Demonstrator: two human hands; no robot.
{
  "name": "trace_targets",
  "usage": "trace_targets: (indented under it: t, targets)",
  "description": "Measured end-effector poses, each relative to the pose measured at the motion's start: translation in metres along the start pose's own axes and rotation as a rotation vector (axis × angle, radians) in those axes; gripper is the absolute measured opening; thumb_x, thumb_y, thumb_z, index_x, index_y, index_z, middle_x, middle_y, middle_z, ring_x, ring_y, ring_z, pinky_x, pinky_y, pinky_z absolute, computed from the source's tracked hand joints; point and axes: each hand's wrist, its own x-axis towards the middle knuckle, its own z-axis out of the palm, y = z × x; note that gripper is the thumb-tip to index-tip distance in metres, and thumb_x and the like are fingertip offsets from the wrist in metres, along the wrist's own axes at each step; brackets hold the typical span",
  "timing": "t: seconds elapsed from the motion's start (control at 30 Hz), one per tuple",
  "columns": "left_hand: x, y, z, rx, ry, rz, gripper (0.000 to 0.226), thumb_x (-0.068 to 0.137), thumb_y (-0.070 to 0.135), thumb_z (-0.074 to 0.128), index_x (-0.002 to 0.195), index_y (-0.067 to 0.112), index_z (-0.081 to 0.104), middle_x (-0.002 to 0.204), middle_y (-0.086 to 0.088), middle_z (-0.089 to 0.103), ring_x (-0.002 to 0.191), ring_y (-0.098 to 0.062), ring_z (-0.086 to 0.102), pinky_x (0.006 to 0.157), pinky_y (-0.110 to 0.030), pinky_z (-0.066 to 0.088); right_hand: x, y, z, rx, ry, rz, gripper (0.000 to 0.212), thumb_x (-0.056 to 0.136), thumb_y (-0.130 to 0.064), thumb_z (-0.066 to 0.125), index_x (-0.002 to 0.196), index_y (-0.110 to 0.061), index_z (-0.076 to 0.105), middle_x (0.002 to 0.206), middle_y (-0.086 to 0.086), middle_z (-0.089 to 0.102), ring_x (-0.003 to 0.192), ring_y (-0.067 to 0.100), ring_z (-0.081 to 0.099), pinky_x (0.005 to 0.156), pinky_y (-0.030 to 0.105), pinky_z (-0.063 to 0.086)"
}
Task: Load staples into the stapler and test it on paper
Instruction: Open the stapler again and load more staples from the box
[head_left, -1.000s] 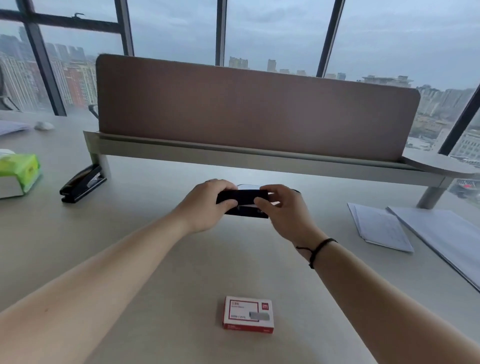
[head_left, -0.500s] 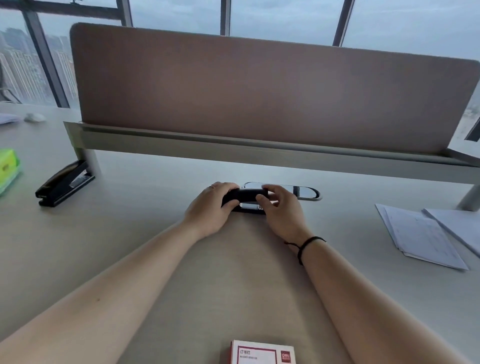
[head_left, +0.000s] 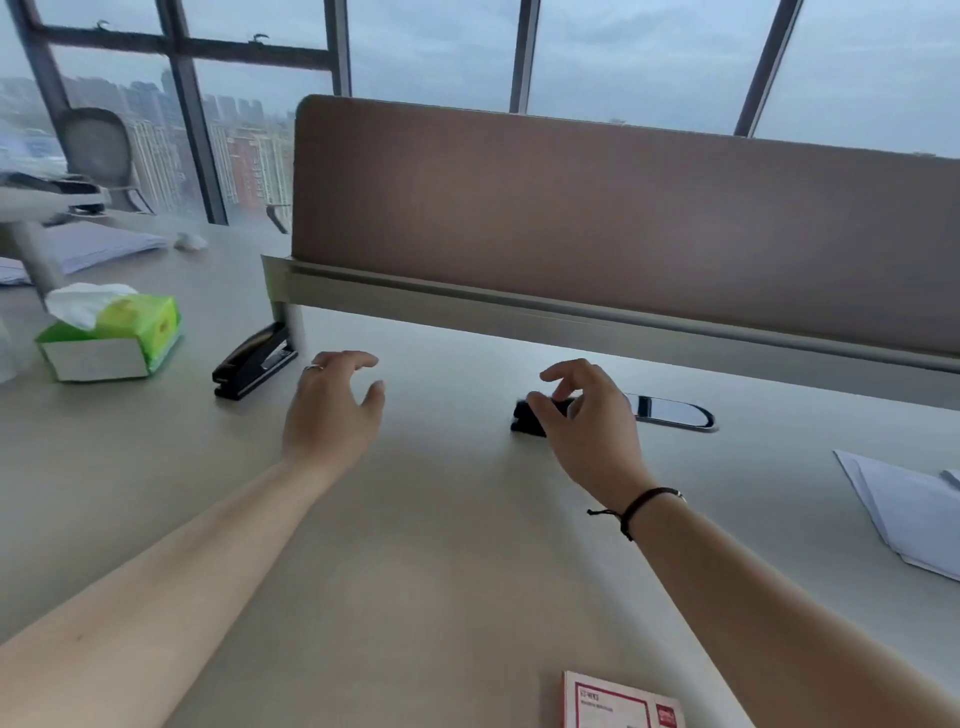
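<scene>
Red-and-white cardboard staple box (head_left: 621, 701) at the near edge of the pale desk (head_left: 441, 571), partly cut off. Farther in, left hand (head_left: 332, 410) hovers above the desk, fingers loosely spread, holding nothing. Right hand (head_left: 587, 421) has curled fingers over a small black stapler (head_left: 530, 415) on the desk; real grip or just touching, cannot tell. White paper sheets (head_left: 904, 504) far right. Larger black stapler (head_left: 254, 361) and green tissue pack (head_left: 111, 332) far left, brown divider panel (head_left: 623, 234) behind.
</scene>
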Motion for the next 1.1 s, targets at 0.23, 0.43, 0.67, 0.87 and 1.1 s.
trace_targets:
  t: [0.23,0.43,0.67,0.87,1.1]
  targets:
    - [0.021,-0.07,-0.066,0.103,0.144,-0.264,0.038,0.087,0.023,0.065,0.123,0.014,0.059,0.123,-0.018,0.057,0.122,-0.037,0.046,0.099,-0.041,0.041,0.005,-0.06,0.09,0.079,-0.274,0.007,0.023,0.088,-0.035,0.069,0.11,-0.03,0.061,0.108,-0.011,0.063,0.084,0.006,0.059,0.066,0.02,0.044]
    - [0.041,-0.102,-0.064,0.066,0.045,-0.395,0.052,0.087,0.04,0.065,0.129,0.012,0.053,0.127,-0.014,0.059,0.118,-0.033,0.054,0.093,-0.037,0.044,0.006,-0.08,0.156,0.151,-0.336,0.085,0.028,0.088,-0.035,0.069,0.114,-0.028,0.061,0.108,-0.01,0.065,0.091,0.011,0.063,0.075,0.024,0.044]
    - [0.056,-0.12,-0.058,0.06,0.04,-0.35,0.026,0.094,0.025,0.058,0.117,0.014,0.063,0.115,-0.013,0.067,0.11,-0.034,0.057,0.084,-0.034,0.042,0.024,-0.089,0.187,0.138,-0.285,0.101,0.032,0.088,-0.034,0.069,0.117,-0.023,0.063,0.107,-0.01,0.067,0.089,0.01,0.061,0.077,0.025,0.043]
    - [0.059,-0.126,-0.056,0.027,-0.21,-0.141,0.028,0.098,0.021,0.052,0.125,0.023,0.06,0.124,-0.003,0.064,0.114,-0.024,0.056,0.093,-0.031,0.04,0.04,-0.088,0.199,0.162,-0.286,0.112,0.055,0.089,-0.038,0.068,0.139,-0.024,0.051,0.129,-0.009,0.062,0.107,0.015,0.062,0.099,0.031,0.047]
    - [0.059,-0.126,-0.051,0.036,-0.293,-0.078,0.03,0.1,0.025,0.048,0.129,0.028,0.054,0.126,0.002,0.059,0.118,-0.021,0.053,0.099,-0.034,0.04,0.046,-0.083,0.205,0.158,-0.296,0.09,0.039,0.092,-0.03,0.063,0.129,-0.021,0.061,0.123,-0.005,0.069,0.117,0.015,0.061,0.101,0.033,0.047]
